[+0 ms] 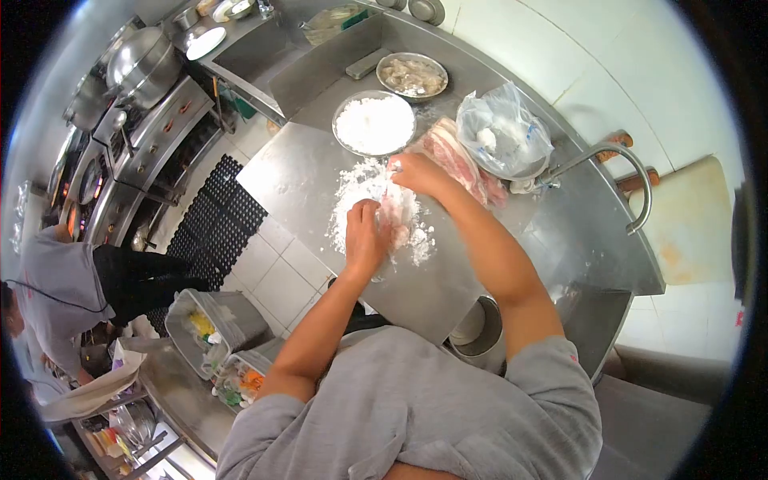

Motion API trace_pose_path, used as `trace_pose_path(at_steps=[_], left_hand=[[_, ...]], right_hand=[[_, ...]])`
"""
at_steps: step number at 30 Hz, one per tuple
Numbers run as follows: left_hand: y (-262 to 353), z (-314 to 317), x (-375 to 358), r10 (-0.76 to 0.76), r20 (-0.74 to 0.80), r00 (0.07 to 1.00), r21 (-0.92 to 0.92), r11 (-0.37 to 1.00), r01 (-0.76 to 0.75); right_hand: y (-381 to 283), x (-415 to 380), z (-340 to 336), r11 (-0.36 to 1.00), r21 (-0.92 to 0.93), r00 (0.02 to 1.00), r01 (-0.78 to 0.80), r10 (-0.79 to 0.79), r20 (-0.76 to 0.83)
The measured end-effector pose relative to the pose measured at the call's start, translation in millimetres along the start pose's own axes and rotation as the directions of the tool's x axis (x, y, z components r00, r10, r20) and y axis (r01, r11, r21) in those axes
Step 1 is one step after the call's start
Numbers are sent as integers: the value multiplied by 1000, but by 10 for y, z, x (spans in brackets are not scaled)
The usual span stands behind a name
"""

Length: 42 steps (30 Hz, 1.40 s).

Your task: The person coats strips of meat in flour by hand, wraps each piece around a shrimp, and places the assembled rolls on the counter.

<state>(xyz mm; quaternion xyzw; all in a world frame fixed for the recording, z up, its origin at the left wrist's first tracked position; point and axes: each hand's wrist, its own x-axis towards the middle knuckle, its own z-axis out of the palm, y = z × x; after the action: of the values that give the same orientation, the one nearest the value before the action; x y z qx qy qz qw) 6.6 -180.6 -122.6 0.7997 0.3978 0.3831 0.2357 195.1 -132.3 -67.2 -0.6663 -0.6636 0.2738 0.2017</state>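
Observation:
A floured slice of raw meat (394, 218) lies on a patch of white flour (346, 194) spread over the steel table. My left hand (366, 238) is at the slice's left edge, fingers curled and closed on it. At the far end, my right hand (418, 174) pinches the slice with closed fingers; the fingertips are partly hidden. Beyond my hands stands a bowl of white flour (374, 124). More raw meat slices (452, 160) are piled to the right, beside a bowl lined with a clear plastic bag (504, 136).
A metal bowl with pale, wet pieces (412, 76) stands at the back by the sink (276, 76). A curved faucet (640, 172) arches over the right side. Waste bins (212, 324) stand at lower left. Another person (68, 280) is near the stove (152, 140).

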Motion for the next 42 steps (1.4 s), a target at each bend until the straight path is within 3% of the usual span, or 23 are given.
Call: trace_pose_path(at_steps=[3, 6, 10, 13, 16, 17, 20, 24, 27, 35, 38, 42], left_hand=[[-31, -27, 50, 115, 55, 992, 36, 992, -117], [-43, -79, 3, 130, 130, 983, 49, 989, -138], [-189, -101, -99, 80, 155, 985, -56, 996, -72], [-298, -127, 41, 75, 222, 972, 52, 995, -89], [-417, -62, 326, 313, 273, 910, 128, 925, -357], [-503, -14, 371, 315, 323, 892, 167, 909, -382], [-584, 59, 527, 218, 484, 848, 132, 939, -317], [-488, 96, 662, 114, 525, 843, 196, 948, -250], [-481, 153, 729, 52, 569, 821, 230, 948, -219], [-398, 179, 904, 45, 751, 658, 266, 893, -364], [-567, 222, 963, 110, 725, 680, 100, 960, -263], [-561, 236, 1140, 174, 672, 720, 77, 950, -302]], right_hand=[[149, 157, 261, 997, -46, 981, -63, 53, -188], [136, -14, 354, 996, 77, 941, -33, 57, -334], [76, -522, 398, 998, 62, 991, 24, -16, -132], [48, -852, 539, 985, -33, 983, 169, -170, -62], [-78, -1045, 578, 966, -126, 971, 224, -232, -51], [-106, -1077, 599, 965, -135, 970, 226, -236, -61], [-158, -1207, 651, 962, -197, 976, 190, -207, -68], [-192, -1367, 763, 935, -328, 985, 139, -165, -54], [-208, -1404, 788, 956, -258, 990, 138, -140, 10], [-105, -1544, 902, 920, -341, 972, 192, -225, -61], [-95, -1561, 950, 939, -307, 975, 157, -196, -102], [-33, -1453, 995, 937, -288, 947, 198, -258, -190]])
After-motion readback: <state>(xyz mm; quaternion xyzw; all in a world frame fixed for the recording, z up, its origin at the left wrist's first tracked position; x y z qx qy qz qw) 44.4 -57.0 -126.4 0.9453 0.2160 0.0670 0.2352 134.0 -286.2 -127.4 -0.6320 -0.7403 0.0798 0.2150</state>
